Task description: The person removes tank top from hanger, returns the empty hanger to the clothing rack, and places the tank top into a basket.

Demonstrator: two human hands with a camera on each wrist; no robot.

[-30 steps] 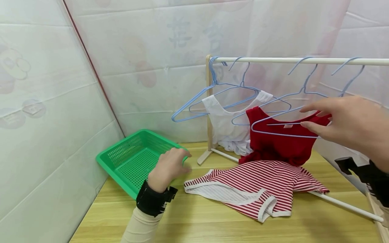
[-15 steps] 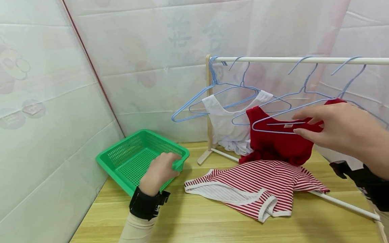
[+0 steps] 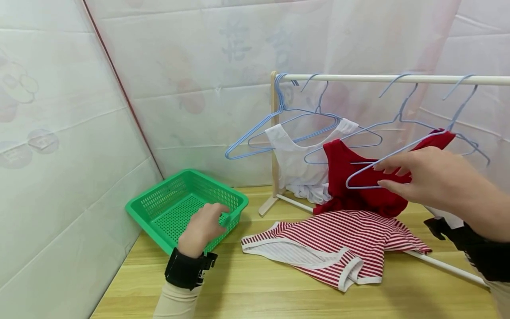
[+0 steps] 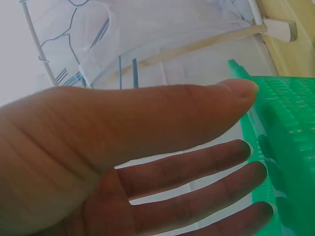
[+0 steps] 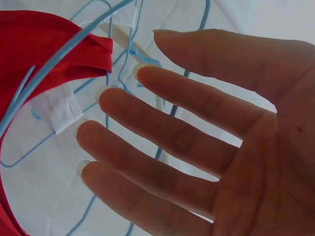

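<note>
My right hand (image 3: 434, 181) is raised before a red sleeveless top (image 3: 350, 195), its fingertips right at the end of the front blue hanger (image 3: 360, 187). In the right wrist view the fingers (image 5: 162, 132) are spread and nearly straight, with nothing gripped. The red top hangs on a blue hanger behind, its lower part bunched on the table. My left hand (image 3: 202, 229) hovers over the near right side of a green plastic basket (image 3: 159, 204). From the left wrist, its thumb and loosely bent fingers overlap the basket's rim, and the palm is bare.
A red-and-white striped T-shirt (image 3: 334, 235) lies on the wooden table (image 3: 247, 292). A white sleeveless top (image 3: 296, 164) hangs from another hanger. Several blue hangers (image 3: 255, 124) bunch at the left end of the rack's white rail (image 3: 358, 79).
My left hand has moved left and down, over the basket's side. My right hand has shifted left and slightly down, and the front hanger has turned on the rail.
</note>
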